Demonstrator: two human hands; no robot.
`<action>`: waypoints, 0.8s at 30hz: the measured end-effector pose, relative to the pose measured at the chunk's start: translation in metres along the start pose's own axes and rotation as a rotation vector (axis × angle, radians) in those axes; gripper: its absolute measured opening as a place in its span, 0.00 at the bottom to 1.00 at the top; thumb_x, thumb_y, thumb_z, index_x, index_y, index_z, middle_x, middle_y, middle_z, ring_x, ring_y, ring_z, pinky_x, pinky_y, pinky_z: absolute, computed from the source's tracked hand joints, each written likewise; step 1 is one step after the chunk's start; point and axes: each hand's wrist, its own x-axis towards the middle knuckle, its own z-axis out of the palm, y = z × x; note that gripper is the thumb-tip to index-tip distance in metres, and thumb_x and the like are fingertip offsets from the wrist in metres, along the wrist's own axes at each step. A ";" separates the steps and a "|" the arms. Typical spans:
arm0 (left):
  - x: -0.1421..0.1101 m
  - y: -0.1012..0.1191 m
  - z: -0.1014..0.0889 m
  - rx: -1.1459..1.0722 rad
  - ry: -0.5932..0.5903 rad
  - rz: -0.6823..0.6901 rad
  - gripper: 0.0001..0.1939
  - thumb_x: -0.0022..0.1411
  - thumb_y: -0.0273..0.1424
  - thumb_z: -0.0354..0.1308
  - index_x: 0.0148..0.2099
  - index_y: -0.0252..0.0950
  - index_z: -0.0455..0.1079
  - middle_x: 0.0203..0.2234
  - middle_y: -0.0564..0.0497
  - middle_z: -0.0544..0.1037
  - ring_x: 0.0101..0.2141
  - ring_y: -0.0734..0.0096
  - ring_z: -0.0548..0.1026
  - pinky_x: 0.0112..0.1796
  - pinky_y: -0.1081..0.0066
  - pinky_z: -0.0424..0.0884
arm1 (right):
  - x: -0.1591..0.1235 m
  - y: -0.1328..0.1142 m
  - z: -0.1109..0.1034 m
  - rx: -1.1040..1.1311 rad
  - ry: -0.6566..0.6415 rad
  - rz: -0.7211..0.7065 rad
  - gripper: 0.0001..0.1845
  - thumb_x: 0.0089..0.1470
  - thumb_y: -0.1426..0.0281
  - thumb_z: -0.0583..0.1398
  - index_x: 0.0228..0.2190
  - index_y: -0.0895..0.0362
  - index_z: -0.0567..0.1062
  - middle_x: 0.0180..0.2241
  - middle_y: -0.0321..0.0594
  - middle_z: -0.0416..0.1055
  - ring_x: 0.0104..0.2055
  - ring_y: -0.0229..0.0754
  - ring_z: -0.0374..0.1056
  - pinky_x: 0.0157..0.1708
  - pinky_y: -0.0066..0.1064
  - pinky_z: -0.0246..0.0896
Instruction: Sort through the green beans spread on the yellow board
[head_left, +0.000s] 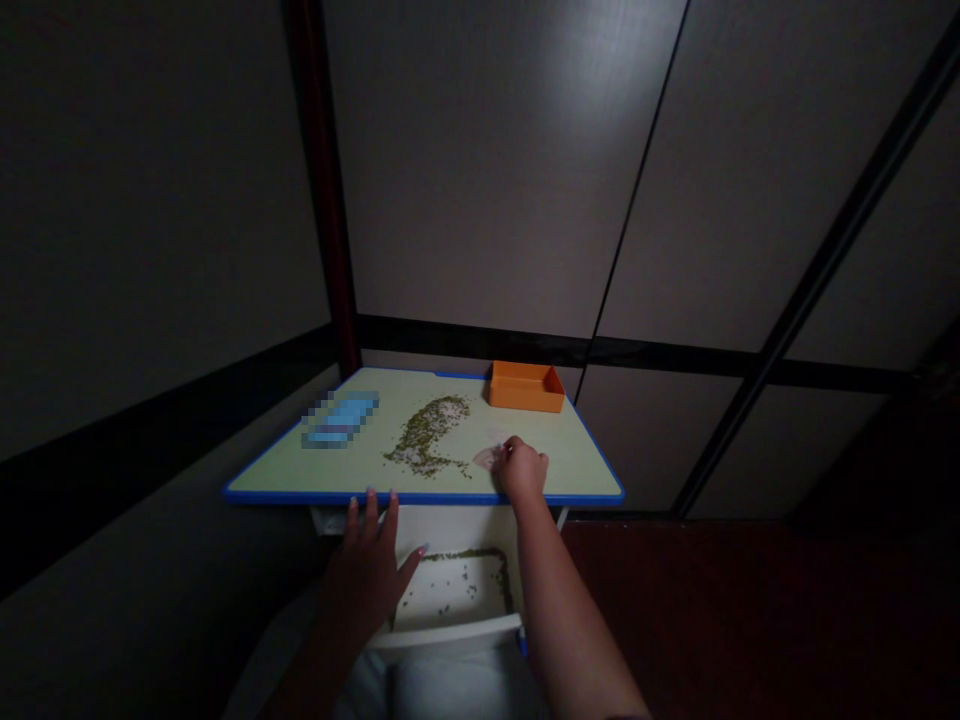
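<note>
My right hand (523,468) is closed above the right half of the tabletop. Its fingers grip a pale pinkish, fan-shaped piece (489,458) that rests on or just over the surface; its exact kind is unclear. Left of it, small green grains (427,430) lie spread in a curved patch, with whitish bits among them. My left hand (371,560) is open with fingers apart, its fingertips at the table's front edge and its thumb over the pulled-out white drawer (450,635). More green grains lie along the drawer's inner edges and scattered on its floor.
An orange open box (526,388) stands at the table's back right. A blurred blue flat item (341,418) lies at the left. The pale green tabletop (300,478) has a blue rim. Grey panels (487,180) rise behind it.
</note>
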 end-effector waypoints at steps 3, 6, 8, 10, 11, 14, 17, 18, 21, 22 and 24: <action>0.000 -0.001 0.002 -0.004 0.000 -0.001 0.37 0.57 0.46 0.53 0.62 0.28 0.59 0.62 0.30 0.60 0.63 0.37 0.54 0.54 0.50 0.63 | 0.002 0.001 0.002 -0.001 0.014 0.011 0.12 0.61 0.69 0.51 0.39 0.55 0.74 0.37 0.45 0.78 0.41 0.43 0.71 0.41 0.34 0.47; -0.001 -0.001 0.006 -0.013 0.019 -0.005 0.37 0.56 0.46 0.54 0.62 0.29 0.60 0.62 0.32 0.61 0.64 0.38 0.52 0.56 0.50 0.61 | 0.005 0.000 0.004 0.002 0.023 -0.014 0.11 0.60 0.69 0.52 0.38 0.54 0.74 0.36 0.44 0.78 0.41 0.44 0.71 0.40 0.33 0.47; -0.002 -0.001 0.006 -0.020 0.020 -0.015 0.37 0.56 0.46 0.53 0.62 0.30 0.59 0.62 0.33 0.60 0.64 0.39 0.52 0.56 0.50 0.61 | 0.006 -0.001 0.004 0.002 0.018 -0.047 0.10 0.59 0.69 0.53 0.38 0.53 0.74 0.35 0.43 0.77 0.40 0.43 0.71 0.39 0.33 0.47; -0.002 0.000 0.005 -0.012 0.012 -0.037 0.36 0.57 0.45 0.52 0.63 0.30 0.59 0.63 0.34 0.60 0.64 0.39 0.52 0.55 0.50 0.63 | 0.007 -0.002 0.004 -0.003 0.016 -0.077 0.11 0.60 0.70 0.53 0.39 0.53 0.74 0.36 0.43 0.77 0.41 0.43 0.70 0.40 0.33 0.47; -0.001 0.000 0.004 -0.004 0.006 -0.041 0.36 0.57 0.45 0.52 0.62 0.29 0.60 0.63 0.33 0.60 0.64 0.38 0.51 0.55 0.50 0.62 | 0.008 -0.003 0.004 -0.005 0.019 -0.093 0.12 0.60 0.70 0.52 0.39 0.52 0.74 0.36 0.43 0.77 0.42 0.43 0.70 0.40 0.33 0.47; 0.000 0.001 0.002 0.012 -0.008 -0.022 0.37 0.56 0.46 0.53 0.62 0.28 0.60 0.62 0.32 0.60 0.64 0.37 0.50 0.56 0.48 0.60 | 0.009 -0.005 0.004 -0.008 0.021 -0.130 0.13 0.61 0.71 0.51 0.41 0.52 0.74 0.37 0.42 0.76 0.43 0.43 0.69 0.40 0.33 0.47; 0.000 0.000 0.002 0.015 0.000 -0.001 0.37 0.55 0.46 0.53 0.61 0.27 0.60 0.62 0.29 0.60 0.64 0.36 0.50 0.56 0.47 0.60 | 0.009 -0.006 0.004 -0.010 0.011 -0.147 0.12 0.59 0.72 0.52 0.41 0.52 0.73 0.37 0.42 0.76 0.43 0.43 0.68 0.40 0.33 0.46; 0.000 0.000 0.003 0.015 0.009 0.007 0.38 0.56 0.46 0.53 0.61 0.26 0.60 0.62 0.28 0.60 0.64 0.35 0.50 0.56 0.47 0.60 | 0.009 -0.006 0.004 -0.011 0.007 -0.152 0.12 0.59 0.72 0.52 0.41 0.52 0.73 0.37 0.42 0.76 0.43 0.43 0.68 0.40 0.33 0.46; -0.001 -0.001 0.005 0.011 0.043 0.030 0.37 0.56 0.46 0.53 0.62 0.25 0.60 0.61 0.27 0.60 0.64 0.33 0.50 0.56 0.47 0.60 | 0.008 -0.006 0.005 -0.006 0.002 -0.159 0.12 0.58 0.72 0.53 0.40 0.51 0.73 0.37 0.42 0.76 0.43 0.43 0.68 0.40 0.33 0.46; -0.002 -0.002 0.007 0.010 0.056 0.032 0.37 0.57 0.46 0.53 0.62 0.26 0.60 0.61 0.28 0.60 0.64 0.33 0.50 0.55 0.47 0.61 | 0.008 -0.005 0.005 0.000 0.002 -0.161 0.12 0.58 0.72 0.53 0.40 0.51 0.73 0.37 0.42 0.76 0.43 0.43 0.68 0.40 0.33 0.46; -0.004 -0.004 0.010 0.009 0.086 0.037 0.37 0.57 0.45 0.53 0.62 0.26 0.60 0.61 0.28 0.60 0.64 0.33 0.50 0.55 0.47 0.62 | 0.007 -0.004 0.006 0.018 0.003 -0.165 0.12 0.57 0.72 0.53 0.40 0.51 0.73 0.37 0.41 0.76 0.43 0.44 0.68 0.39 0.33 0.45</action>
